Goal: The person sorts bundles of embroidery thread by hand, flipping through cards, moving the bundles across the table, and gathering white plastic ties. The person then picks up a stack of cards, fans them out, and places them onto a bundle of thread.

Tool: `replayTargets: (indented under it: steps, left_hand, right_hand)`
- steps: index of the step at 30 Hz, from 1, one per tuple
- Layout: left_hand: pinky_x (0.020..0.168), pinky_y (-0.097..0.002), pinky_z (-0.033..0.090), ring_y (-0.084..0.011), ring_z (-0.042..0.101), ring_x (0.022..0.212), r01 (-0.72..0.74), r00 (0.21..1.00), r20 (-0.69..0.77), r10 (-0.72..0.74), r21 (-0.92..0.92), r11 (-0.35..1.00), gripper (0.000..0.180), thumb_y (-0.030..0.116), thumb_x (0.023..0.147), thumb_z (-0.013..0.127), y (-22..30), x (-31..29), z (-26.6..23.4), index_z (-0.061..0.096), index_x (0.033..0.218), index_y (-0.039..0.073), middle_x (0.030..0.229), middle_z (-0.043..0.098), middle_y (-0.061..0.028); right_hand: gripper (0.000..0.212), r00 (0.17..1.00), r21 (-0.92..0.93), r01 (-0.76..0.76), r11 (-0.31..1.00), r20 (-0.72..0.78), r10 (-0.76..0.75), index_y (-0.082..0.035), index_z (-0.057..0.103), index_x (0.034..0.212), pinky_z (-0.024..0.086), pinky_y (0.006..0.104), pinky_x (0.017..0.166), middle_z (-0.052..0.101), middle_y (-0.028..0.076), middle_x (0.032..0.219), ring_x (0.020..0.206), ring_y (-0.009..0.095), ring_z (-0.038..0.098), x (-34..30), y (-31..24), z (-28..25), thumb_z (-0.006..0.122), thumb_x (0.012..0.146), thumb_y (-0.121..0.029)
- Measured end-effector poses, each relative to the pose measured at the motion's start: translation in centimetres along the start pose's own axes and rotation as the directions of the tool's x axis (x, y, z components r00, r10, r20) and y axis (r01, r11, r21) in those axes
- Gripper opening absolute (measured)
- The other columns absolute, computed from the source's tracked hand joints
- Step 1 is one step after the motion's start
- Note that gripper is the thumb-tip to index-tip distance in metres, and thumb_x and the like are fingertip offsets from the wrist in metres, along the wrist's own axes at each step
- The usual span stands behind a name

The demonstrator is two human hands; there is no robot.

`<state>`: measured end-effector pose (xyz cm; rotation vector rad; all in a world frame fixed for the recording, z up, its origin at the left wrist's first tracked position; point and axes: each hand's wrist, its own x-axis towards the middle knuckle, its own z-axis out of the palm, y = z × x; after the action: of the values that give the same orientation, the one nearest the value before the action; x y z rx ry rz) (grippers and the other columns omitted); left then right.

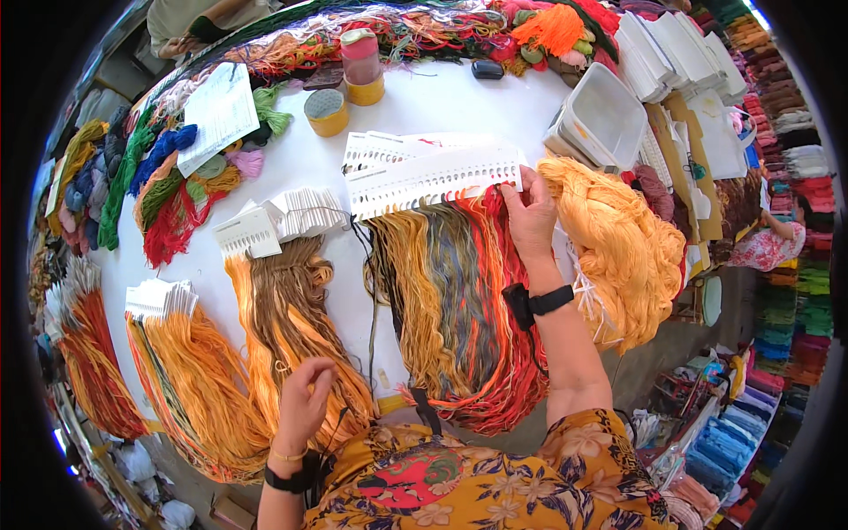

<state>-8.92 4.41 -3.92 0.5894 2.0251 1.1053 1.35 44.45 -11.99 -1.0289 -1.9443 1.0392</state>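
Ochre floral cloth garment (481, 473) nearest, head view; left hand (302, 397) loosely half-open, seemingly empty; right hand (533, 219) pinching right end of long white punched card (428, 184), centre; multicoloured thread strands (450, 300) trailing near, crowded, could tangle if tugged

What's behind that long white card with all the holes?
Behind the long white card, more white cards poke out past its top edge. Their lower parts are covered by it, so I can't see those or tell how many cards there are.
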Motion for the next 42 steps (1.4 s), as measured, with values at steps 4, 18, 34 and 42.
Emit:
replayTargets:
  steps: [4,18,34,42]
  left_hand:
    - [0.075,-0.0301,0.051,-0.0181,0.063,0.083,0.247,0.968,0.156,-0.199,-0.418,0.874,0.017,0.012,0.094,0.049,2.4,5.0,1.6,0.056,0.104,0.001,0.091,0.064,-0.0101]
    - [0.087,-0.0374,0.050,-0.0209,0.060,0.097,0.355,0.921,0.348,-0.177,-0.935,0.009,0.062,0.059,0.086,0.049,1.8,10.1,7.1,0.047,0.121,0.008,0.107,0.060,-0.0084]
    - [0.069,-0.0294,0.052,-0.0140,0.058,0.080,0.377,0.921,0.308,-0.237,-0.855,0.355,0.065,0.068,0.089,0.031,4.6,7.6,8.0,0.051,0.113,0.011,0.091,0.057,-0.0040]
    - [0.082,-0.0292,0.049,-0.0133,0.056,0.091,0.272,0.957,0.231,-0.174,-0.923,0.271,0.059,0.059,0.092,0.039,2.9,7.7,6.8,0.046,0.117,0.007,0.100,0.053,-0.0034]
  right_hand:
    - [0.035,0.989,0.365,-0.135,0.921,0.110,0.101,0.006,0.051,0.119,0.049,0.0247,0.082,0.063,0.010,0.106,0.092,0.012,0.060,-3.2,-5.9,0.7,0.059,0.085,0.001]
    - [0.047,0.636,0.221,0.269,0.937,0.690,-0.345,-0.001,0.058,0.114,0.043,0.0392,0.091,0.053,0.016,0.120,0.110,0.032,0.052,-15.4,-11.5,-1.5,0.073,0.074,-0.020]
    - [0.083,0.423,0.174,-0.764,0.621,0.862,0.279,0.000,0.023,0.143,0.044,0.0309,0.093,0.039,0.013,0.137,0.112,0.018,0.052,-16.8,-12.5,0.7,0.070,0.075,-0.008]
    - [0.061,0.410,0.412,-0.911,0.023,0.899,0.156,0.001,0.026,0.141,0.045,0.0347,0.096,0.047,0.013,0.133,0.118,0.021,0.051,-15.7,-9.1,-0.4,0.049,0.090,-0.024]
